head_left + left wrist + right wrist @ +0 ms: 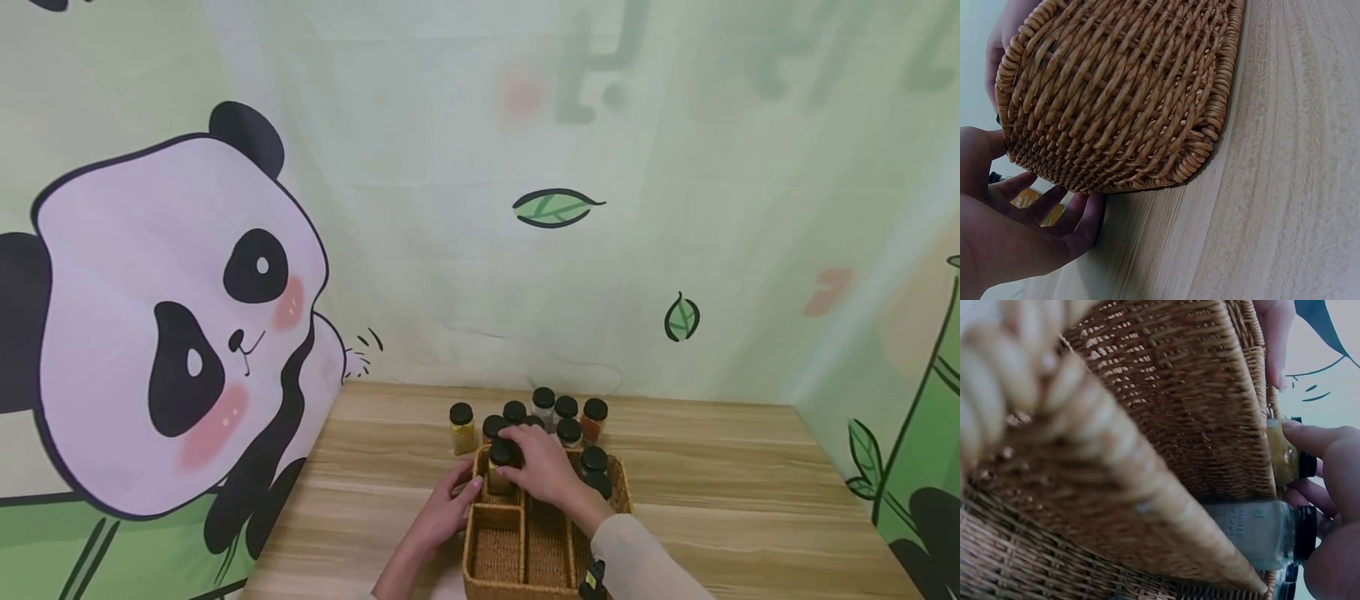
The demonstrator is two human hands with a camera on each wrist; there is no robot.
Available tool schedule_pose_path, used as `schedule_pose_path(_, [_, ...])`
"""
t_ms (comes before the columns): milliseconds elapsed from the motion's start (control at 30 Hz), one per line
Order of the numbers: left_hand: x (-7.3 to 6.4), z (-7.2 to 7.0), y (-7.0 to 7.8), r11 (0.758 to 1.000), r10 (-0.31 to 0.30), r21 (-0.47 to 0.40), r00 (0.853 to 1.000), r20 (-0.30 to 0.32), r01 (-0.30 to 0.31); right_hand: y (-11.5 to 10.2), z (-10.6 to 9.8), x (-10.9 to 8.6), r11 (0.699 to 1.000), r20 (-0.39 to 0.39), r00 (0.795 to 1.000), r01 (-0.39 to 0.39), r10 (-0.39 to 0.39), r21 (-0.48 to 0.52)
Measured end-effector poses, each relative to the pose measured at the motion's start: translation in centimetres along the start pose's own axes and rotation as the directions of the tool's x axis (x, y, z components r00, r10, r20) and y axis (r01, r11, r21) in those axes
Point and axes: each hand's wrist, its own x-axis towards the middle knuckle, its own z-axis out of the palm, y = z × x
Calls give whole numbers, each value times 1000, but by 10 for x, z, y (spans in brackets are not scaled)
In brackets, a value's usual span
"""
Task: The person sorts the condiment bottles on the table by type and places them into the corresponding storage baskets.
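Observation:
A brown wicker basket [495, 510] with compartments stands on the table. My right hand [543, 467] pinches a black-lidded spice jar [500, 482] with yellowish contents at the back left compartment. In the right wrist view the thumb lies on that yellowish jar [1282, 453], and a jar with pale contents [1254, 528] stands beside it in the basket. My left hand [448, 508] holds the basket's back left corner; in the left wrist view its thumb is at the rim and its fingers [1079, 219] lie along the outer wall.
Several black-lidded jars [542, 404] stand behind the basket, one with yellow contents [462, 433] apart at the left. Two black lids [594, 460] show in the back right compartment. The wooden table [720, 492] meets a panda-printed cloth [450, 250] at the back.

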Motion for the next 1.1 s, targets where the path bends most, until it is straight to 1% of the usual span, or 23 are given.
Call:
schedule_pose_path(200, [0, 1, -1, 1000, -10, -11, 1000, 2, 10, 1, -13, -2, 994, 48, 998, 41, -46, 103])
schedule_pose_path(300, [-1, 1, -1, 1000, -14, -14, 1000, 4, 14, 4, -22, -3, 986, 54, 996, 55, -64, 158])
schedule_pose_path(367, [-1, 2, -1, 1000, -13, -17, 1000, 3, 13, 5, -31, -3, 979, 42, 997, 60, -69, 193])
schedule_pose_path(467, [-1, 2, -1, 1000, -9, -21, 1000, 2, 9, 9, -47, -4, 971, 9, 999, 49, -52, 236])
schedule_pose_path(667, [1, 1, -2, 999, -13, -30, 1000, -4, 13, 22, -79, -2, 968, -64, 998, 33, -17, 249])
schedule_pose_path(767, [2, 1, -2, 999, -15, -32, 1000, -3, 15, 32, -92, 0, 963, -90, 996, 0, 25, 270])
schedule_pose_path(867, [2, 0, -2, 1000, -16, -24, 1000, -7, 16, 43, -100, 0, 945, -99, 988, -80, 117, 318])
schedule_pose_path(967, [1, 0, -1, 1000, -10, -18, 1000, -7, 10, 58, -103, -3, 921, -107, 972, -157, 207, 356])
schedule_pose_path(1033, [0, 0, 0, 1000, -3, -17, 1000, -4, 2, 68, -103, -5, 907, -112, 962, -191, 249, 375])
schedule_pose_path(1100, [-1, 0, 1, 1000, -2, -17, 1000, -1, 2, 77, -102, -7, 908, -119, 956, -210, 269, 363])
